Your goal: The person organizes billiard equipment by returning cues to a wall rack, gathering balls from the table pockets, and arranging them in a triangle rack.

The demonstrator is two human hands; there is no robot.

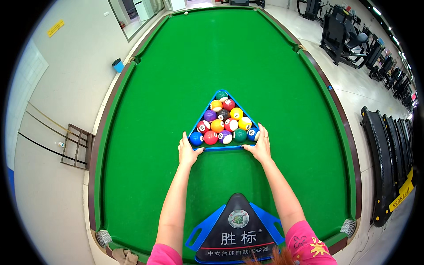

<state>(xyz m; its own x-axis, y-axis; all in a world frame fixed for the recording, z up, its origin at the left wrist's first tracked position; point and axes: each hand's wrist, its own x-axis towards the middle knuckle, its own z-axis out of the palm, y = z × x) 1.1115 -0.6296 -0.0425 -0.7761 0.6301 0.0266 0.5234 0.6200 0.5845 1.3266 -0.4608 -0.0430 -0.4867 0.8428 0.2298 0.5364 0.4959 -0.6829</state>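
A blue triangular ball rack [222, 148] lies on the green cloth of a pool table [228, 59], filled with several numbered billiard balls [217, 126]. The black ball [223, 115] is in the middle of the third row, and a green-and-white striped ball [222, 96] sits at the far tip. My left hand [188, 150] grips the rack's near left corner, its thumb along the near bar. Around the near right corner is my right hand [260, 144], thumb also on the near bar. A narrow strip of cloth shows between the nearest row and that bar.
A black and blue triangular ball collector [238, 228] bearing writing lies close before me. The white cue ball [186, 13] is by the far cushion. Blue chalk [329, 87] rests on the right rail, and a cloth [124, 256] hangs at the near left corner.
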